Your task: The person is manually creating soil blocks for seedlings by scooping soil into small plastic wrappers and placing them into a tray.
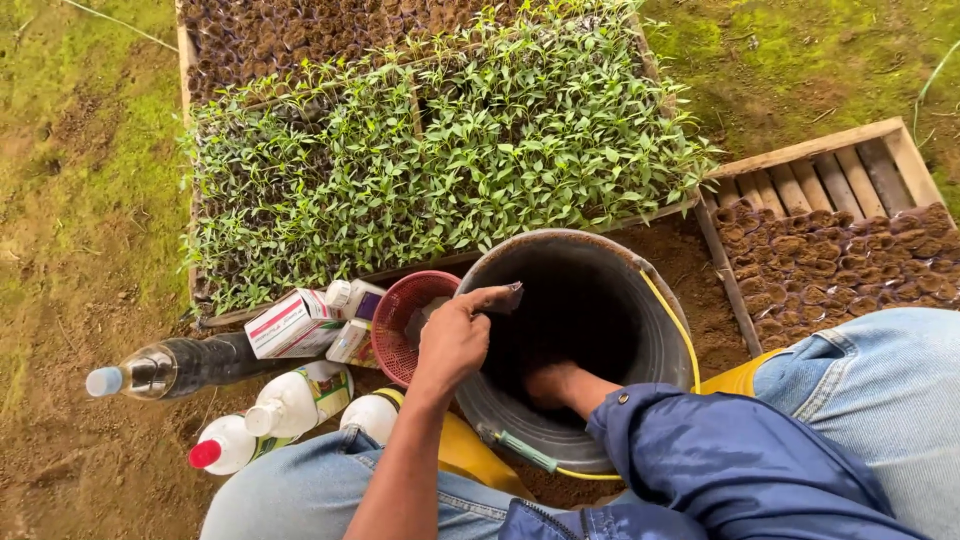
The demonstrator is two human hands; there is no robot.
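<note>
Hands [455,335] grip bucket [665,330] beside white-red carton [285,325].

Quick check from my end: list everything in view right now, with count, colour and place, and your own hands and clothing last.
Bucket: one, dark grey metal with yellow handle, centre, between the knees.
Seedling tray: one wooden frame, full of green seedlings, top centre.
Soil pots: many, brown, without plants, in a wooden crate at right; more behind the seedlings.
Basket: one, red plastic, just left of the bucket.
Cartons: about three, white with red and green, left of the basket.
Dark bottle: one, pale blue cap, lying at left.
White bottles: three, one red-capped, lower left.
Ground: brown soil and green moss.
Left hand: over the bucket rim, pinching something small and dark.
Right hand: inside the bucket; blue sleeve.
Jeans: light blue, both knees.
</note>
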